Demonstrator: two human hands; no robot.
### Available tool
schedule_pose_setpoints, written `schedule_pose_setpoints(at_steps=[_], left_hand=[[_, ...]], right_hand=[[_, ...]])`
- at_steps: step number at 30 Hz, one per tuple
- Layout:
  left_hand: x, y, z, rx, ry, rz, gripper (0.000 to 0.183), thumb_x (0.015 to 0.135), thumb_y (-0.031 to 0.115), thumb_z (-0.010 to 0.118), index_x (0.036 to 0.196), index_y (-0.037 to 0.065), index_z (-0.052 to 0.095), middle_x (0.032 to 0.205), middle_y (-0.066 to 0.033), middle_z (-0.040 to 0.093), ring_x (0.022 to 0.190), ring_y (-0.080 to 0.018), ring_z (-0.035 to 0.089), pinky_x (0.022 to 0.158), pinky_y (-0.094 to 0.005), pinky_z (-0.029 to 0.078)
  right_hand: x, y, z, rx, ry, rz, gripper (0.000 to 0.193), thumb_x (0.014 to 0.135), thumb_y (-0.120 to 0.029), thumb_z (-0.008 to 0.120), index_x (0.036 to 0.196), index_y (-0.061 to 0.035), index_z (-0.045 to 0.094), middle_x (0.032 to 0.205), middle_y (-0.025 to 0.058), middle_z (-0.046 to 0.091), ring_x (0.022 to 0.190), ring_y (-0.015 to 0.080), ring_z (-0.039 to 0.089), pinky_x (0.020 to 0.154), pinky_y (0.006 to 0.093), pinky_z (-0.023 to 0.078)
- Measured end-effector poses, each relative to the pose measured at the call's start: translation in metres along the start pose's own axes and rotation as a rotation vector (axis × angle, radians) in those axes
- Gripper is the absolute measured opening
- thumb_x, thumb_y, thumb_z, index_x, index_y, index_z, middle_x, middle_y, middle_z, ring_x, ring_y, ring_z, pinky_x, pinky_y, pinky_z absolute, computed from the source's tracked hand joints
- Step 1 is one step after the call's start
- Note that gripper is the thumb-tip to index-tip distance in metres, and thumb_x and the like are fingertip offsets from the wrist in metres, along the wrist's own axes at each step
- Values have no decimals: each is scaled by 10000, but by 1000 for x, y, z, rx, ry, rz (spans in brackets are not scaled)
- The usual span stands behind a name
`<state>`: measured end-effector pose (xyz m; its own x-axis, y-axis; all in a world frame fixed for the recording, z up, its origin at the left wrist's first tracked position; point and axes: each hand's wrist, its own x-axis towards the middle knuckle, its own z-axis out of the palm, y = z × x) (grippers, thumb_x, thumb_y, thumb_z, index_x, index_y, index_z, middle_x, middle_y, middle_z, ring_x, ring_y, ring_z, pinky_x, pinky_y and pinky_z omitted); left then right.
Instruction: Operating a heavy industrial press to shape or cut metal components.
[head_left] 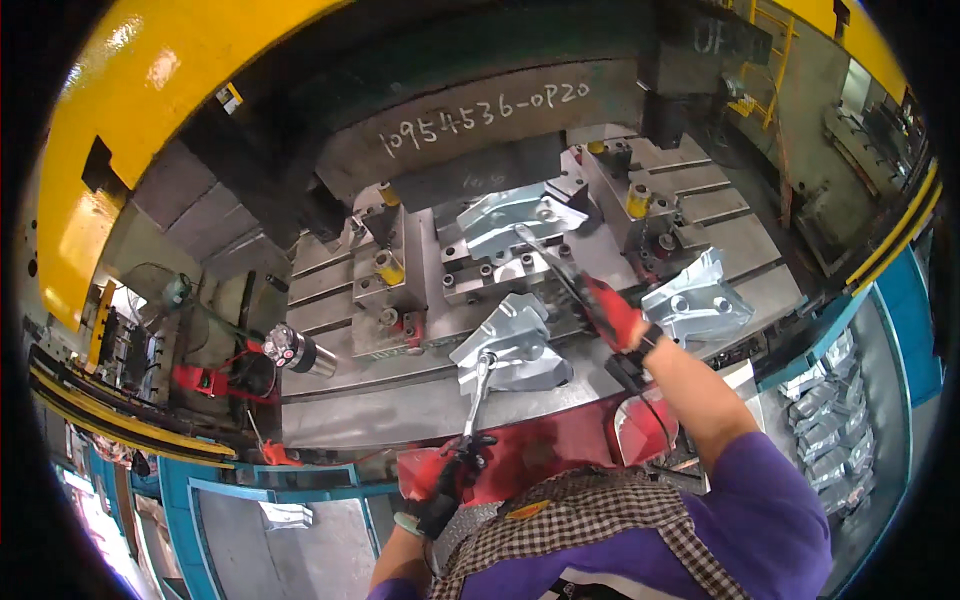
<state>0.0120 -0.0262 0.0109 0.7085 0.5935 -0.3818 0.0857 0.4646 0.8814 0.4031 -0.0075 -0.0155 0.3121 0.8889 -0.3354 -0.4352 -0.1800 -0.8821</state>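
My left hand (448, 482), in a red and black glove, is closed round a long metal hand tool (479, 392). Its rounded tip rests on a bent sheet-metal part (515, 345) at the front edge of the press bed. A similar long tool (558, 264) is gripped in my gloved right hand (612, 316), reaching forward to a second sheet-metal part (500, 222) on the lower die. Whether either tool has jaws or a magnet at its tip, I cannot tell. A third sheet-metal part (698, 302) lies right of my right hand.
The dark upper die (480, 110) hangs over the work, with yellow-topped posts (390, 266) around the lower die. A cylindrical button station (302, 352) stands left. A bin (905, 440) of several parts is at right; another bin (235, 545) is at lower left.
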Motion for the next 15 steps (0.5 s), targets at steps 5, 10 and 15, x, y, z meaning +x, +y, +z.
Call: schedule_pose_setpoints(at_steps=[5, 10, 15], left_hand=[[-21, 23, 14, 365, 46, 121, 394, 947, 366, 483, 1189, 59, 533, 920, -15, 594, 804, -110, 547, 718, -243, 439], [-62, -19, -25, 158, 157, -29, 346, 926, 313, 517, 1150, 53, 557, 858, 10, 576, 713, -84, 496, 638, -229, 393], [-73, -54, -70, 176, -100, -155, 415, 896, 240, 565, 1248, 26, 511, 1018, -29, 602, 852, -107, 549, 733, -242, 441]], right_hand=[[82, -8, 33, -209, -5, 55, 568, 936, -521, 403, 1333, -118, 452, 1277, 84, 523, 1152, 173, 469, 985, 370, 348], [96, -18, 50, -813, 121, -40, 562, 910, -518, 410, 1246, -78, 501, 1177, 121, 581, 1073, 242, 550, 883, 362, 426], [57, -19, 31, -959, 149, -319, 496, 899, -453, 486, 1164, -38, 540, 1036, 165, 626, 950, 297, 607, 837, 353, 459]])
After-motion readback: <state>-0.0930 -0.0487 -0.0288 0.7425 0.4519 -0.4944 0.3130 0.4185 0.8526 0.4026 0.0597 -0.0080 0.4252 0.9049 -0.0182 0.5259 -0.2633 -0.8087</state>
